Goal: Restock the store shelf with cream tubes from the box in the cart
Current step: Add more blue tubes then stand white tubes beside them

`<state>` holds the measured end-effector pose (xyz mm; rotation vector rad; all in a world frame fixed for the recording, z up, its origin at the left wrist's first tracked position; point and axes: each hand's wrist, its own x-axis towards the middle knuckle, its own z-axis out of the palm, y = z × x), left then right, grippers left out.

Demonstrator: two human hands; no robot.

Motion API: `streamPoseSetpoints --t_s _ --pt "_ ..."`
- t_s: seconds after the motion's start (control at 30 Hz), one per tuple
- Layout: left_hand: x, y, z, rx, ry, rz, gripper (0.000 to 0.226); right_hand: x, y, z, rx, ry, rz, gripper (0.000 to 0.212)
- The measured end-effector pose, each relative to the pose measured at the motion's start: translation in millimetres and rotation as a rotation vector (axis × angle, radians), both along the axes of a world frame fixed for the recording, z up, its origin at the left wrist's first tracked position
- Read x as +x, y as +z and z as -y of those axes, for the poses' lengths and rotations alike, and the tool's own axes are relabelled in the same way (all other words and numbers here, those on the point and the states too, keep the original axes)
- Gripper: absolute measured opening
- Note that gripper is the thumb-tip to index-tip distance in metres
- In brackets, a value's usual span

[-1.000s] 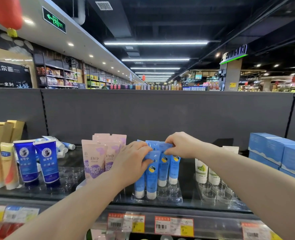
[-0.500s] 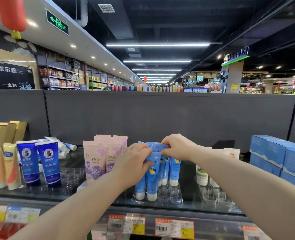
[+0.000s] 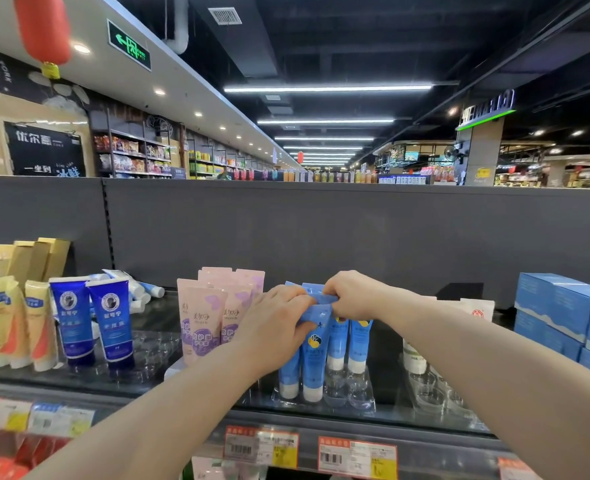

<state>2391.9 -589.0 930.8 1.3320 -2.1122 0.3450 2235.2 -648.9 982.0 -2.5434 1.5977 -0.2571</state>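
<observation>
Up on the top shelf (image 3: pixel 158 315), the light blue cream tubes (image 3: pixel 316 362) stand cap-down in a clear plastic tray (image 3: pixel 350 398), each with a dark round logo on a yellow blob; the small print is too blurry to read. Both hands are on them: the left hand (image 3: pixel 273 323) has its fingers (image 3: pixel 297 301) curled and pinching the flat crimped top of the front tube, and the right hand (image 3: pixel 352 294) pinches the tops of the ones just behind. Just to the left are pink tubes (image 3: pixel 205 327) marked 美加净, then dark blue tubes (image 3: pixel 110 327) with a round emblem. White tubes (image 3: pixel 413 358) and stacked blue boxes (image 3: pixel 563 306) sit to the right. Orange price tags (image 3: pixel 357 457) with barcodes run along the shelf edge. Behind is a grey back panel (image 3: pixel 321 237), and beyond it a long supermarket aisle under strip lights, with a green exit sign (image 3: pixel 129 46) and a red lantern (image 3: pixel 42 26) overhead.
</observation>
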Motion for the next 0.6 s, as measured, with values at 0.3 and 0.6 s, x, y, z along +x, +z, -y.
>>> streamPoseSetpoints --t_s 0.3,0.6 --pt "7 -1 -2 -0.011 0.025 -0.044 0.038 -3 12 -3 -0.06 0.052 0.053 0.021" --pt "7 4 -4 -0.002 0.007 0.014 0.043 -12 21 -18 -0.187 0.033 0.03 0.03"
